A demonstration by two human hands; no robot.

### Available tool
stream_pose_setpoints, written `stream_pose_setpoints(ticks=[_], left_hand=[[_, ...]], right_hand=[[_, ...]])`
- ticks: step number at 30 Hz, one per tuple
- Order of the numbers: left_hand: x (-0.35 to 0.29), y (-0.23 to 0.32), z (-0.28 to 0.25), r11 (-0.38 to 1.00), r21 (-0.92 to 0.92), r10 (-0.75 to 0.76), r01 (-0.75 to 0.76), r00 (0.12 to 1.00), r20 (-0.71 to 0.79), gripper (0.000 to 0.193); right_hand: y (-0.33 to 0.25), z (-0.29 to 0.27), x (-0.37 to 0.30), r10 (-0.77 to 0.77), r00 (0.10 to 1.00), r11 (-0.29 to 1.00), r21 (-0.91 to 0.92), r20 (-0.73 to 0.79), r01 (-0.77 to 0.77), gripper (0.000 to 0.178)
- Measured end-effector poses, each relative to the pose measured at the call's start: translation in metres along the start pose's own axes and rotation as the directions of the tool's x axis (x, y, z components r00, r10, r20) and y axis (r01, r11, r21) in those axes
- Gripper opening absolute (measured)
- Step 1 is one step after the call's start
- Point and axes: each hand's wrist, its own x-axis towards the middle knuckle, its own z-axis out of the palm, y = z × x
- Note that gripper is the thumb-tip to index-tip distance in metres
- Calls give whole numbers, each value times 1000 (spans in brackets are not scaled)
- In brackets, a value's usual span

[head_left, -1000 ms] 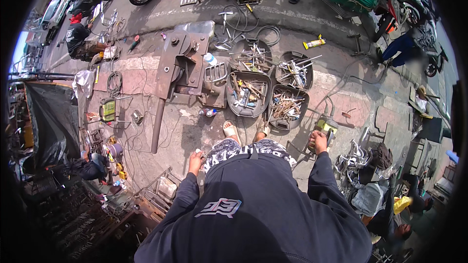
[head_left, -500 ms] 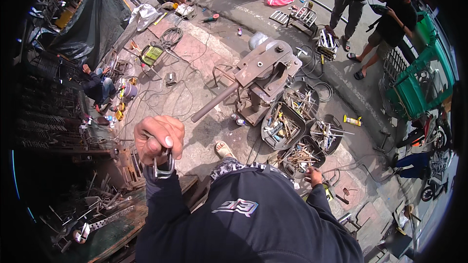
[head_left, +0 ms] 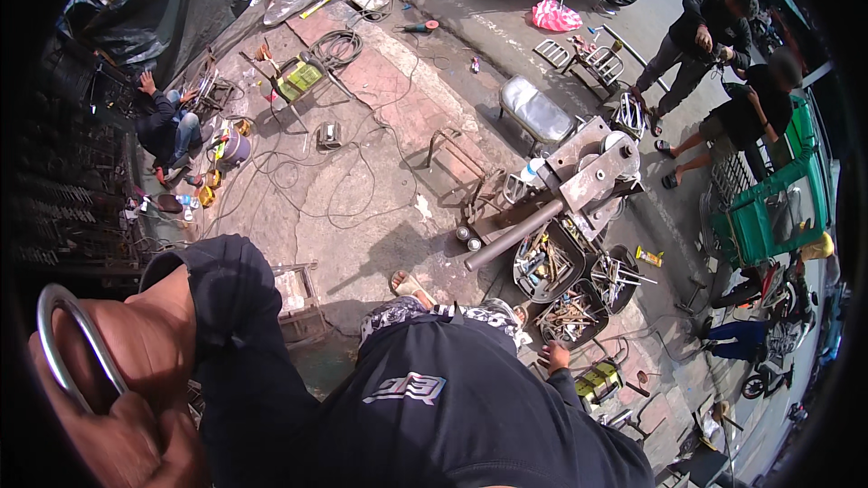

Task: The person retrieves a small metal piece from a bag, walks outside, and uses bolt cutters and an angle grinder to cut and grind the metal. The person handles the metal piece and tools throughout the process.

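Close to the camera at the lower left, my left hand (head_left: 117, 389) is raised and closed around a shiny metal rod bent into a U (head_left: 102, 349). The rod's rounded bend sticks up past the fingers; its ends are hidden by the hand. Over on the right, my right hand (head_left: 555, 358) hangs low with the fingers apart and nothing seen in it. A dark tub of metal pieces (head_left: 579, 307) lies just beyond it. Ahead stands a heavy steel bending machine (head_left: 592, 176) with a thick bar handle (head_left: 515, 235).
More dark tubs of tools (head_left: 547, 262) sit beside the machine. Cables (head_left: 336, 50) loop over the pavement near a green welding machine (head_left: 300, 79). A person crouches (head_left: 172, 126) at the left. Two people stand (head_left: 710, 32) by a green vehicle frame (head_left: 768, 208).
My left hand has swung down and left, close to the camera, still holding the bent rod. The view has shifted, so the bending machine now appears farther right.
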Motion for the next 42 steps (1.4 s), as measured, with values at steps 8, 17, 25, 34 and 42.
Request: stream_pose_setpoints(ticks=[8,17,25,34,42], left_hand=[[-48,-46,-113,991,-120,-62,63,998,7,10],[-110,-211,-206,909,-411,-60,68,998,32,5],[-106,-376,-314,853,-522,82,-15,991,106,17],[-164,-597,-440,796,-605,190,-22,958,215,17],[-412,-865,-471,96,-608,-838,788,393,377,26]], right_hand=[[33,176,-14,-119,734,616,-530,668,582,43],[-12,348,-52,99,850,888,-432,517,160,42],[-138,523,-22,-185,853,827,-392,488,403,40],[-385,639,-33,67,981,988,124,184,-90,37],[-562,794,-39,184,972,974,104,144,-200,28]])
